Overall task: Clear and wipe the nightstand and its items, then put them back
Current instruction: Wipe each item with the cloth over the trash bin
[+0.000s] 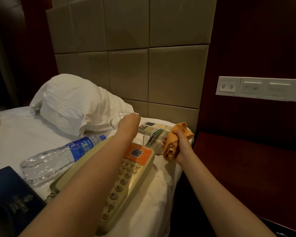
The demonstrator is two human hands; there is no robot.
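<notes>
Nearest on the bed point(15, 134) lies a beige telephone point(126, 177), a water bottle point(58, 156) to its left. Farther right, the right hand point(179, 144) closes its grip on a bunched orange cloth point(174, 142); beyond, the left hand point(129, 121) reaches a clear glass point(116, 120), its grip hidden, so I cannot tell.

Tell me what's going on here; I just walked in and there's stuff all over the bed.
A person is cleaning. The right hand grips a bunched orange cloth; the left hand reaches to a clear glass by the pillow. A telephone, water bottle, remote and card holder lie on the bed; the nightstand is bare.
</notes>
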